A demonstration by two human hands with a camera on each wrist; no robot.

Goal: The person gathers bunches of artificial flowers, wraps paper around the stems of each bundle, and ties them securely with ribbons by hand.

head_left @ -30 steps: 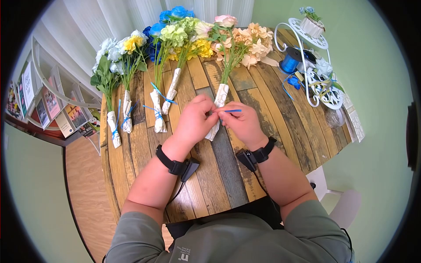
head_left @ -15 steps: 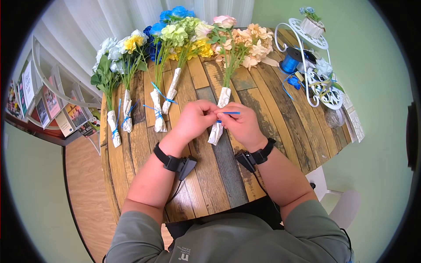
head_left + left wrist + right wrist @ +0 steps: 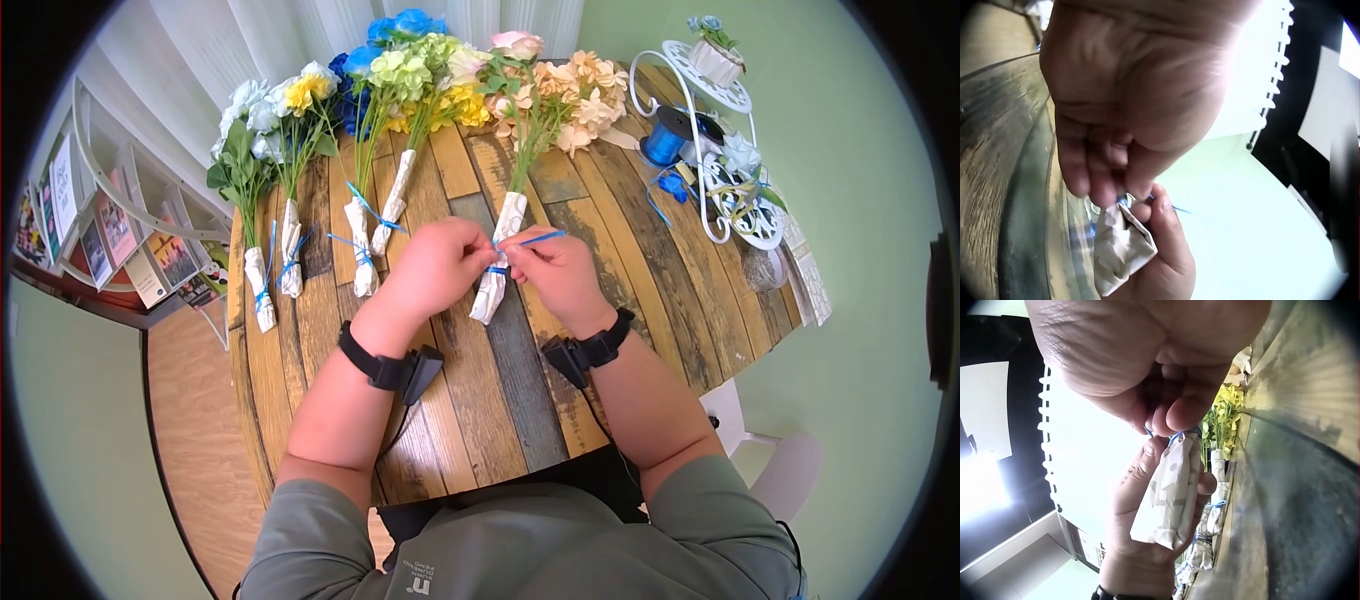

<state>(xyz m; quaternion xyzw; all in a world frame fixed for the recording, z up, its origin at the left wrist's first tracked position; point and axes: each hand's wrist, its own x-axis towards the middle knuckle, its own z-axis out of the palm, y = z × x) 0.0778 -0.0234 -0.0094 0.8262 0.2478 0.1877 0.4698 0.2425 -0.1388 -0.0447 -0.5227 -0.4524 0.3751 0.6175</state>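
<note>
A paper-wrapped stem bundle topped by pink and peach flowers lies between the hands, with blue ribbon around its wrap. On its left side, my left hand has thumb and fingers pinched together at the ribbon. From the right, my right hand pinches the ribbon, whose blue end sticks out past the fingers. The right wrist view shows the wrap's lower end below the right hand's curled fingers. In the left wrist view, the left hand's fingertips meet at the ribbon.
Several wrapped bouquets tied with blue ribbon, one at far left, lie on the wooden table. At the right are a blue ribbon spool and a white metal stand. A magazine rack stands beyond the left edge.
The hands have drawn slightly apart, uncovering the blue ribbon around the wrap. The ribbon end in the right hand now points higher, and the bundle has shifted a little.
</note>
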